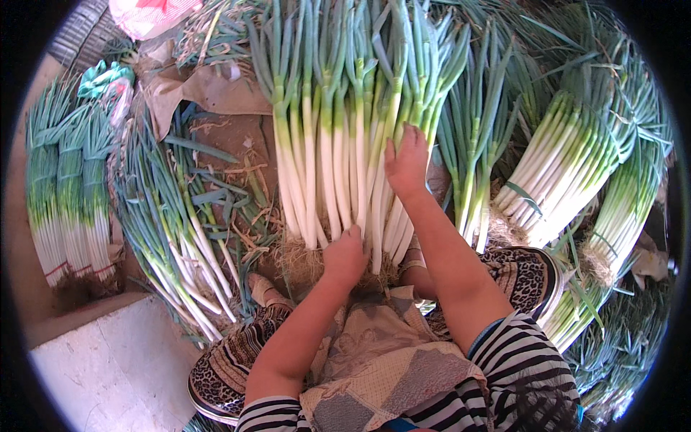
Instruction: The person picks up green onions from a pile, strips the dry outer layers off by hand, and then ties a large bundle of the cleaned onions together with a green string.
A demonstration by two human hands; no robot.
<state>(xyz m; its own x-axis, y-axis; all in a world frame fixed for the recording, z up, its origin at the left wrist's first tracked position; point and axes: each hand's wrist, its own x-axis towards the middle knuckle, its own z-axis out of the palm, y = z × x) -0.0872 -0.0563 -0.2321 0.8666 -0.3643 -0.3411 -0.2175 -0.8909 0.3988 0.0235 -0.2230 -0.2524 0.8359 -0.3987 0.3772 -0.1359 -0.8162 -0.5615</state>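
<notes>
A broad row of long green onions point(340, 156) lies before me, white stems towards me and green leaves pointing away. My left hand point(346, 258) is at the root end near the middle of the row, its fingers against the lower white stems; whether it grips one is hidden. My right hand point(407, 162) lies higher up, on the right part of the row, over the pale green part of the stems, with thumb and fingers apart. Hairy roots point(302, 259) hang about the lower ends, close to my feet.
Tied onion bundles point(561, 167) lie at the right, and slimmer tied bundles point(70, 189) stand at the far left. Loose onions point(178, 232) are spread left of me beside leaf scraps point(253, 200). A pale flat slab point(113, 367) is at the lower left; brown cloth point(216, 92) lies beyond.
</notes>
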